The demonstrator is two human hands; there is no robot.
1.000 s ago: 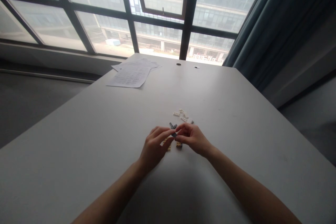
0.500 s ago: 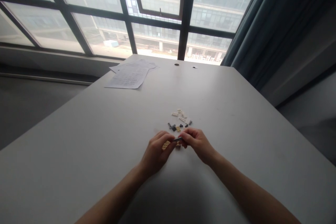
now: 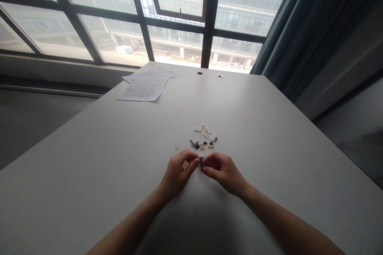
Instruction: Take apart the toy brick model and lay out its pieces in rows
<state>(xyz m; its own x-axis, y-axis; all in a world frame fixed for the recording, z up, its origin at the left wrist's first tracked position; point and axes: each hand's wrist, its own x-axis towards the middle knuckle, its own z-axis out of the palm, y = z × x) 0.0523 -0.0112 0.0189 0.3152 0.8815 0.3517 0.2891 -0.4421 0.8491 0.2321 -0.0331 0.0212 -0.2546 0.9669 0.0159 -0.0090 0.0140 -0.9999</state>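
Observation:
Between my two hands, near the table's front, a small dark grey building brick (image 3: 201, 162) stands roughly on end. My left hand (image 3: 181, 169) pinches its left side with thumb and fingers. From the other side my right hand (image 3: 223, 168) grips it too, fingers curled and thumb at its lower end. Partly hidden behind my left fingers are yellow bricks (image 3: 185, 164). Just beyond my fingertips lie dark grey bricks (image 3: 196, 146), tan bricks (image 3: 210, 146) and small black pieces. White bricks (image 3: 206, 136) are scattered a little farther back.
Printed paper sheets (image 3: 143, 87) overlap at the far left of the white table (image 3: 119, 147). Two round holes, one of them a dark cable hole (image 3: 200, 73), sit near the far edge. Windows rise behind, and a blue-grey curtain (image 3: 287, 24) hangs at the right.
The grey brick has turned from lying crosswise to standing nearly on end. My right thumb has moved lower, and a tan brick by my right hand has come into view.

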